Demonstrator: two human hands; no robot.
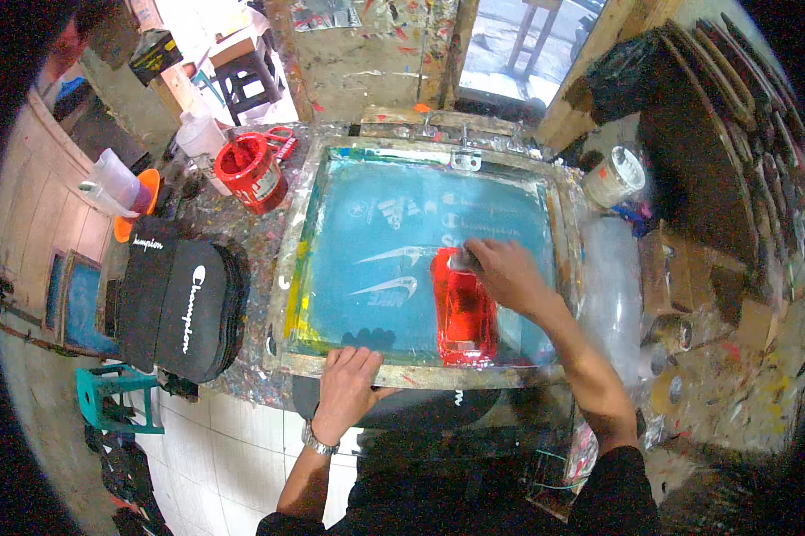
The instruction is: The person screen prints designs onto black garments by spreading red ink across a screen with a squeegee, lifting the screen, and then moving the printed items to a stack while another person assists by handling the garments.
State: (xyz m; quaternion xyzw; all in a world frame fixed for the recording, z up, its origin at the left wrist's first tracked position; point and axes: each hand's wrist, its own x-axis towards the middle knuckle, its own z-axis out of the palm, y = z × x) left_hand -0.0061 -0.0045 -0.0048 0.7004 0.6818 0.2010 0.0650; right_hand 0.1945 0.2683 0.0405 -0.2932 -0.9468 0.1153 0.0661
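A screen printing frame [420, 379] with blue-green mesh [367, 196] and pale stencil designs lies on the workbench before me. My right hand [508, 275] is closed round a small squeegee [461, 261], mostly hidden by the fingers, over the right part of the mesh. From it a broad band of wet red ink [467, 313] runs toward the near rail. At the near left rail, my left hand [347, 382] grips the wood with its fingers laid over it. Part of a black fabric piece [411, 407] with a white mark shows beneath the frame's near edge.
A stack of black fabric pieces [188, 308] with white lettering sits left. Behind it stand a red ink tub [252, 174] and a clear jug [117, 183]. At right are a white tub [615, 177] and a clear plastic roll [612, 277]. A green stool [121, 393] stands at lower left.
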